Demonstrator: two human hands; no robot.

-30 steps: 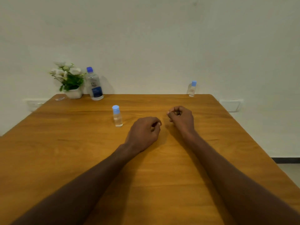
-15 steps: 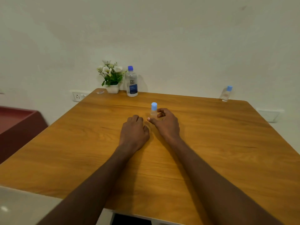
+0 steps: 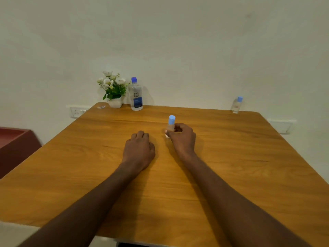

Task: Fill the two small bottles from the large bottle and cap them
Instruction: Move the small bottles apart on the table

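While your right hand holds it: the near small bottle [image 3: 171, 126] stands up on the wooden table [image 3: 231, 166], a bit closer to you than the big renu bottle [image 3: 136, 94].
Right hand: your right hand [image 3: 181, 138] has its fingers curled round the low part of that small bottle, pinching it. This looks like a good hold for lifting it or keeping it from tipping.
Left hand: your left hand [image 3: 139, 148] lies on the table with fingers loosely curled under, holding nothing. It sits closer to you than the big renu bottle, just beside your right hand. It is free, so I think it can help with the cap.
Blue cap: the light blue cap [image 3: 171, 119] is on the small bottle, above your fingers. It has to come off before you pour.
Big renu bottle: it stands at the far edge by the wall, blue lid on, touching nothing you hold. Nobody has picked it up yet.
Other small bottle: the second small bottle [image 3: 236, 105] stands far off to the right of the big renu bottle, at the far corner, cap on.
Flower pot: the little white flower pot [image 3: 114, 97] sits just left of the big renu bottle. It is not part of your job.
How far along: I think you are just starting.
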